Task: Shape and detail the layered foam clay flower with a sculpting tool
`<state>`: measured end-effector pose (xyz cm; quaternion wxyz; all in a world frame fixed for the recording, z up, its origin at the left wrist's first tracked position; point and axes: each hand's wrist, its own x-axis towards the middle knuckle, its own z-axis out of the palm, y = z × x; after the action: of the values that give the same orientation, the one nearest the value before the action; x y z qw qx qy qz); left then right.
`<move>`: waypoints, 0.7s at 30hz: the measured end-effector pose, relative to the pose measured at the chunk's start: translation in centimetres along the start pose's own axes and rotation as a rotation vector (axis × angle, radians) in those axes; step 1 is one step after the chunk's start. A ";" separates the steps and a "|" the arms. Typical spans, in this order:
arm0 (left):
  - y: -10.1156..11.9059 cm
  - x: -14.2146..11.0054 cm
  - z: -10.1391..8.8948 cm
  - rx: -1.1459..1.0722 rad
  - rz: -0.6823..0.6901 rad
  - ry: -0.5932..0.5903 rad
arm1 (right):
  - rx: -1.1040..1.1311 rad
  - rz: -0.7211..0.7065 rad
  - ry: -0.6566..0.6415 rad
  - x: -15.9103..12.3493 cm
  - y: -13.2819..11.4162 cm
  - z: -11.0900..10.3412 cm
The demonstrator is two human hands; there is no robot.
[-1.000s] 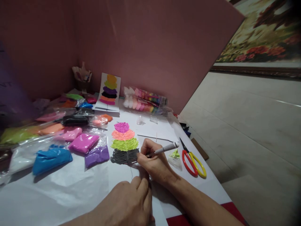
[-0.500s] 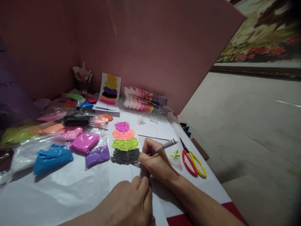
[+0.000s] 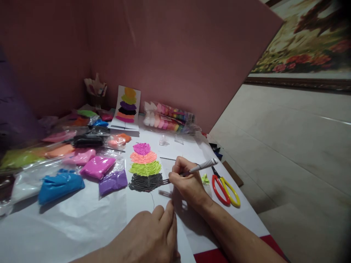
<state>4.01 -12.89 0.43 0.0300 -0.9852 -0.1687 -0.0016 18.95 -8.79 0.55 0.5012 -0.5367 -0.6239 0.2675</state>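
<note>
My right hand point(image 3: 190, 182) is closed around a fork point(image 3: 204, 166) with a black-and-white patterned handle. Its tines are at the right end of a dark grey clay band point(image 3: 146, 181); whether they touch it I cannot tell. Above that band lie ridged lime green point(image 3: 145, 168), salmon point(image 3: 143, 157) and magenta point(image 3: 142, 148) clay layers, all on a white sheet point(image 3: 139, 210). A thin drawn line runs down from the grey layer. My left hand point(image 3: 152, 233) rests on the sheet below, fingers stretched forward and close together, its thumb hidden.
Bagged clay, including blue point(image 3: 61, 186) and purple point(image 3: 113, 182) packs, covers the left. Scissors point(image 3: 225, 190) with red and yellow handles and a lime clay scrap point(image 3: 205, 179) lie at right. Behind are a card point(image 3: 127, 107) with coloured layers and a clay pack point(image 3: 168, 118).
My right hand has moved slightly right and up with the fork, so its tines now show beside the grey clay. My left hand stays in nearly the same place.
</note>
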 end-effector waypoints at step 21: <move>-0.8 -0.1 2.2 -0.116 -0.013 0.416 | 0.399 0.034 -0.117 -0.3 0.0 0.0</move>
<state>3.61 -12.04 -1.74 0.0075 -0.9626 -0.1650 -0.2148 18.91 -9.02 0.40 0.5558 -0.4207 -0.5775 0.4250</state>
